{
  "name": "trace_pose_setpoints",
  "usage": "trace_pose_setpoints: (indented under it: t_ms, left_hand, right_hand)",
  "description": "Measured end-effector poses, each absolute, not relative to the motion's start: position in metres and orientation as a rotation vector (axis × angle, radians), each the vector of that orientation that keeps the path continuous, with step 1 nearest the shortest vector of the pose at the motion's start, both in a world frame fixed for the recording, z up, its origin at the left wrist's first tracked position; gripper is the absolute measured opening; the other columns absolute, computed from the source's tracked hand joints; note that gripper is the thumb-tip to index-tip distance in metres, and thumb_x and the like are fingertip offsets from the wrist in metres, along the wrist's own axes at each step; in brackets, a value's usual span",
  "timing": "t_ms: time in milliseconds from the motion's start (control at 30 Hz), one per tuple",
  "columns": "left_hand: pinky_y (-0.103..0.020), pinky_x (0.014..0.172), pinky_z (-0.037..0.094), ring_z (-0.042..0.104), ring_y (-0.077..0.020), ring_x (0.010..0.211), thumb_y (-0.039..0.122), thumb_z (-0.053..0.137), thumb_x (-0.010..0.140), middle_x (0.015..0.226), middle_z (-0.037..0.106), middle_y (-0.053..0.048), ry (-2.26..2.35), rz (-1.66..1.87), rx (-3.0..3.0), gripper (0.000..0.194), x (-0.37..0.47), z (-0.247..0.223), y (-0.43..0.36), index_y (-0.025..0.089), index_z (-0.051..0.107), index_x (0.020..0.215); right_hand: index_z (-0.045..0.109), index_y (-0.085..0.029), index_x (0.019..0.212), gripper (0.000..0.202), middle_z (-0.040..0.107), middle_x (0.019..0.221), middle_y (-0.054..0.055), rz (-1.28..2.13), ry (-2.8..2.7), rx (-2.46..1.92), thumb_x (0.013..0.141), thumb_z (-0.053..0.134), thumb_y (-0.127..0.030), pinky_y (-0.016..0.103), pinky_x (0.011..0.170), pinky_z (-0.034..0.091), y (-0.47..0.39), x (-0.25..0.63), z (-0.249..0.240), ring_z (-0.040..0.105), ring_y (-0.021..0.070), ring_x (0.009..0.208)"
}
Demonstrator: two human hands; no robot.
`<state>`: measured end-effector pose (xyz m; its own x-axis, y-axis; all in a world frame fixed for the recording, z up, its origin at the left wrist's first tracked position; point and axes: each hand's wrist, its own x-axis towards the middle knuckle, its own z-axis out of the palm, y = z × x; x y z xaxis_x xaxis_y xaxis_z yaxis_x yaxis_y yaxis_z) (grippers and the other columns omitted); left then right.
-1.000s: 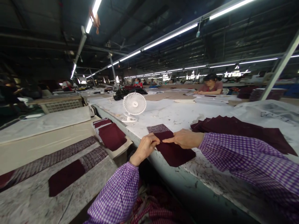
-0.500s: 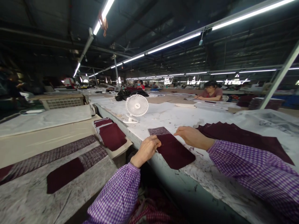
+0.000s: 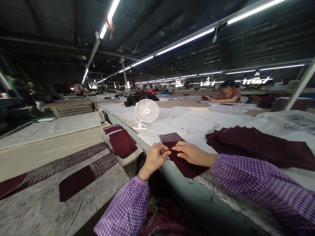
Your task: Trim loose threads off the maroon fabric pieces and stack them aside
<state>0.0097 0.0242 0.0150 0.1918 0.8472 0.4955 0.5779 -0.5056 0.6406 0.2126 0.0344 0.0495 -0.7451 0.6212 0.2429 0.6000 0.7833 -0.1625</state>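
Lying on the left-hand table (image 3: pixel 36 213) are a long speckled strip (image 3: pixel 64 165), a maroon piece with a speckled end (image 3: pixel 77 182) and, near the table's edge, a stack of maroon pieces (image 3: pixel 123 144). Next over, a little white fan (image 3: pixel 147 110) sits on the big worktable (image 3: pixel 182 114). Then there's the left hand (image 3: pixel 154 159), thumb and fingertips pinched narrow at the near edge of the maroon panel (image 3: pixel 190 168); can't tell if any cloth is caught between them. That panel's flat by the worktable edge, right under the right hand (image 3: pixel 194 154), whose fingers are stretched out across it, slightly parted. Further right, a person (image 3: pixel 228 93) leans at the far side, and a fanned-out maroon pile (image 3: pixel 253 142) sits closer in.
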Motion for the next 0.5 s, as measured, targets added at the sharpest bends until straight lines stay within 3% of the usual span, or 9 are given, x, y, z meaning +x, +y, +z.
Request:
trace_pose_setpoints:
  t_ms: [167,500]
  left_hand:
    - [-0.031,0.075,0.041,0.053,-0.0172,0.081,0.012,0.054,0.078,0.076,0.06,-0.001,1.457,1.226,2.273,0.014,0.0192,0.0089,0.0207,0.019,0.065,0.072]
    - [-0.032,0.077,0.039,0.052,-0.0175,0.082,0.019,0.051,0.085,0.081,0.06,-0.001,1.483,1.16,2.54,0.016,0.0136,0.0066,0.017,0.022,0.066,0.08]
  right_hand:
    - [0.057,-0.017,0.115,0.031,0.056,0.101,0.008,0.092,-2.672,-0.923,0.086,0.044,-0.017,0.035,0.089,0.042,0.0319,0.2123,0.0485,0.052,0.0193,0.097]
    - [0.062,-0.018,0.111,0.032,0.055,0.089,0.007,-0.102,-2.771,-0.934,0.089,0.039,-0.015,0.032,0.078,0.041,0.0252,0.2085,0.0521,0.049,0.0176,0.084]
